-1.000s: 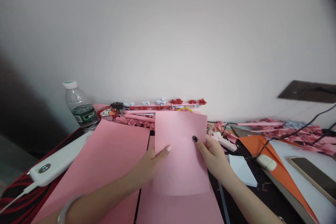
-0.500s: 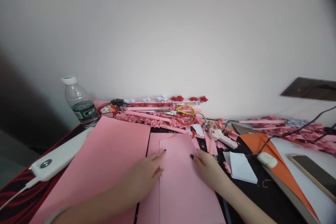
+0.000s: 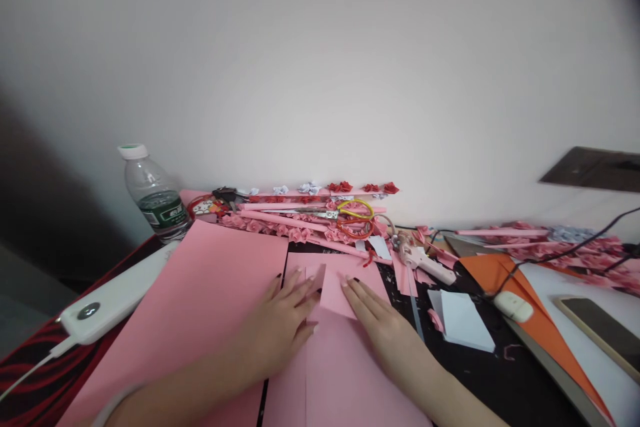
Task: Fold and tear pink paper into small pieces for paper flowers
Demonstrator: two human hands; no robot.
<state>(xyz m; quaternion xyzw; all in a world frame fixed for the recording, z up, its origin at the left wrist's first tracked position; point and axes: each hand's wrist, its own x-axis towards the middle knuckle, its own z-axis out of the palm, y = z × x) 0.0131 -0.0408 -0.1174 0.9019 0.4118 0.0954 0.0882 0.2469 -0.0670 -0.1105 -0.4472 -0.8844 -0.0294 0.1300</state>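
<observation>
In front of me lies a long pink paper strip [image 3: 350, 373] with a lengthwise crease, its far end folded over into a flap [image 3: 336, 295]. My left hand [image 3: 281, 320] lies on the paper with spread fingers, the tips at the flap's left edge. Pressing on the flap's right part, my right hand [image 3: 383, 320] keeps its fingers stretched out. A larger pink sheet [image 3: 215, 293] runs along the left side, partly beneath my left forearm.
Behind the paper lie scissors [image 3: 357, 217], paper-flower stems [image 3: 300, 230] and a glue gun [image 3: 427, 263]. On the left stand a water bottle [image 3: 157, 193] and a white power bank [image 3: 120, 287]. White paper slips [image 3: 467, 320], an earphone case [image 3: 513, 305] and a phone [image 3: 605, 327] lie right.
The far end of the strip has been folded over toward me. My right hand has moved left onto the flap and flattened; my left fingers have spread out.
</observation>
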